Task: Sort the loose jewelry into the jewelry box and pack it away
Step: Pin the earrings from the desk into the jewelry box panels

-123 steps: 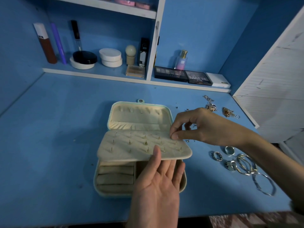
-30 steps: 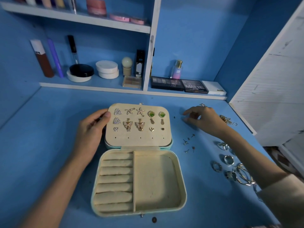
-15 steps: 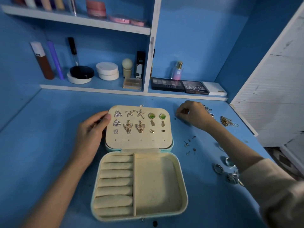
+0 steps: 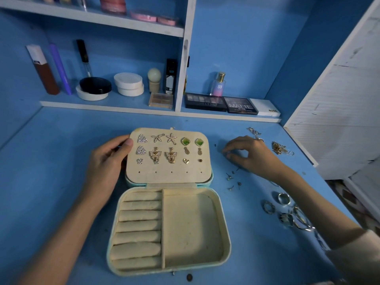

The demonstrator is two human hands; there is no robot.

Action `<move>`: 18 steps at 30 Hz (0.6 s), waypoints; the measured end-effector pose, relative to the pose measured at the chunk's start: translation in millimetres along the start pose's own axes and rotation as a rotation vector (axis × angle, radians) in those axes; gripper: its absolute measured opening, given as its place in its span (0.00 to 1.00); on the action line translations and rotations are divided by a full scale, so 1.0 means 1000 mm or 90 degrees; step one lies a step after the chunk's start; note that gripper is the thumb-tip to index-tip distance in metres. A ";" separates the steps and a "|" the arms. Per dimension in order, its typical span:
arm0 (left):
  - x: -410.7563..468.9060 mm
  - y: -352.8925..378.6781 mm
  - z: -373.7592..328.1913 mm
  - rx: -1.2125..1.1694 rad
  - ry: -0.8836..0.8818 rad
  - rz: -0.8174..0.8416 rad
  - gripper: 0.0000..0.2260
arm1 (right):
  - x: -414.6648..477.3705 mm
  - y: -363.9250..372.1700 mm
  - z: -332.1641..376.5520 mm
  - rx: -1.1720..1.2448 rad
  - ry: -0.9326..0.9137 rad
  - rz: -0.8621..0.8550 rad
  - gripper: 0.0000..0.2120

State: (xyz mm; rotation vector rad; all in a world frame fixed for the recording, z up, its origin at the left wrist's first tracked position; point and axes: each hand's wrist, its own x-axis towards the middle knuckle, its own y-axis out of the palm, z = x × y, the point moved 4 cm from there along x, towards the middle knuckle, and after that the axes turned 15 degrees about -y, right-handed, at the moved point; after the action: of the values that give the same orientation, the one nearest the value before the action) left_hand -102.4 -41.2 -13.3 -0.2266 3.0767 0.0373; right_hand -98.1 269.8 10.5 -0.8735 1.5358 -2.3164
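On the blue table (image 4: 51,161) the jewelry box (image 4: 191,229) is laid wide open, pretty much dead centre. Its near half is split into a stack of ring rolls (image 4: 139,225) on the left and one plain compartment on the right. Over the far half the earring panel (image 4: 168,174) is laid flat, with three rows of earrings (image 4: 156,156) pinned into it and a bottom row of holes below them. The panel's left edge is held by the left grip (image 4: 107,161), thumb pressed on top, the other fingers tucked out of sight behind the edge. The right grip (image 4: 250,155) is lowered to the table just right of the box, fingertips bunched against the surface. Whether anything tiny is actually pinched can't be made out, honestly. A few loose studs (image 4: 230,178) are scattered just beside it, rings (image 4: 284,199) are piled nearer the front right, and chains (image 4: 278,148) are heaped past the wrist. Makeup is lined up on the shelf (image 4: 107,104) at the back.
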 end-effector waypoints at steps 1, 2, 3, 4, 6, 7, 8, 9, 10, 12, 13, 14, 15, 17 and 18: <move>0.000 0.000 0.000 -0.002 0.000 0.002 0.11 | -0.001 0.000 0.001 -0.005 -0.003 -0.010 0.06; 0.000 0.000 0.000 -0.003 0.001 0.004 0.11 | -0.002 -0.001 0.003 -0.010 -0.009 -0.017 0.06; 0.000 0.000 0.000 -0.003 0.000 0.004 0.11 | -0.003 0.000 0.005 -0.014 -0.018 -0.017 0.06; 0.000 0.000 0.000 -0.004 0.000 0.004 0.10 | -0.004 0.001 0.008 -0.021 -0.029 -0.010 0.06; 0.000 0.000 0.000 -0.007 -0.001 0.001 0.11 | -0.006 0.002 0.012 -0.037 -0.043 0.023 0.08; 0.000 0.000 0.000 -0.008 -0.002 0.001 0.11 | -0.006 0.002 0.013 -0.042 -0.041 0.036 0.09; 0.000 0.000 -0.001 -0.008 -0.003 0.001 0.11 | -0.007 0.001 0.014 -0.041 -0.033 0.041 0.11; 0.000 0.000 -0.001 -0.009 -0.005 0.002 0.11 | -0.006 -0.001 0.015 -0.036 -0.024 0.039 0.11; -0.001 0.000 -0.001 -0.009 -0.007 0.002 0.11 | -0.005 -0.002 0.014 -0.029 -0.014 0.034 0.11; -0.001 0.000 -0.001 -0.012 -0.012 0.000 0.11 | 0.001 -0.003 0.012 -0.032 -0.001 0.019 0.11; -0.001 0.000 0.000 -0.013 -0.015 -0.001 0.11 | 0.005 -0.001 0.009 -0.042 0.006 0.009 0.12; -0.001 -0.001 0.000 -0.013 -0.017 -0.003 0.11 | 0.011 0.001 0.007 -0.049 0.018 0.002 0.12; -0.001 -0.001 0.000 -0.013 -0.017 -0.003 0.11 | 0.017 0.003 0.004 -0.049 0.035 -0.004 0.12; -0.001 -0.002 0.001 -0.014 -0.022 -0.002 0.11 | 0.027 0.008 0.001 -0.032 0.066 -0.004 0.10; -0.001 -0.002 0.001 -0.014 -0.023 -0.002 0.10 | 0.031 0.011 0.000 -0.021 0.073 -0.001 0.09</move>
State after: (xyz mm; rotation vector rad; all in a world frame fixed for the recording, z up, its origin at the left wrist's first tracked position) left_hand -101.4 -43.1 -14.4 -0.2288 3.0419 0.0747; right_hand -124.6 249.9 11.8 -0.7616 1.6228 -2.3859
